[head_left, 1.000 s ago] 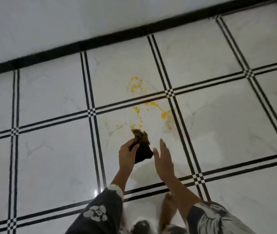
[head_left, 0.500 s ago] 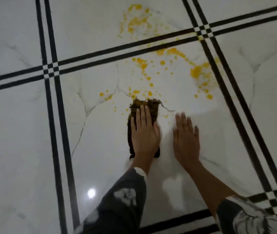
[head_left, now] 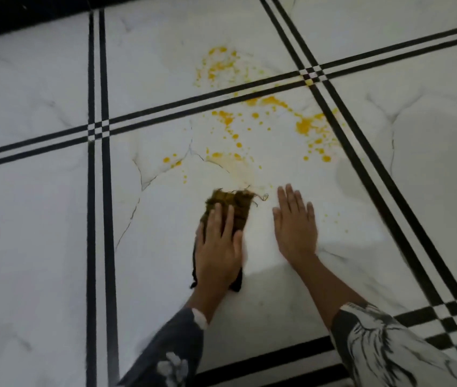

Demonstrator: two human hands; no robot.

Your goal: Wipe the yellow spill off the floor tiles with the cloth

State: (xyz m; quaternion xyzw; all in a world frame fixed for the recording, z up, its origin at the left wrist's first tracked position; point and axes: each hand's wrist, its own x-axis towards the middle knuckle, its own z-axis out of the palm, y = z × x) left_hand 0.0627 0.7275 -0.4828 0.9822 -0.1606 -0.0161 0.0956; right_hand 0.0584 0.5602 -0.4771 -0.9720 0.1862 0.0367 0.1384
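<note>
Dark cloth (head_left: 233, 208), yellow-stained frayed far edge, flat on white floor tiles (head_left: 166, 247); yellow spill (head_left: 263, 124) scattered drops just beyond.

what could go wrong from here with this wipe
The cloth is already stained at its front edge, so it may smear the spill rather than lift it; a pale streak already shows ahead of it. The right hand rests flat on the tile beside small yellow drops and could pick them up. Spatter crosses the black lines, where residue may be easy to miss.
</note>
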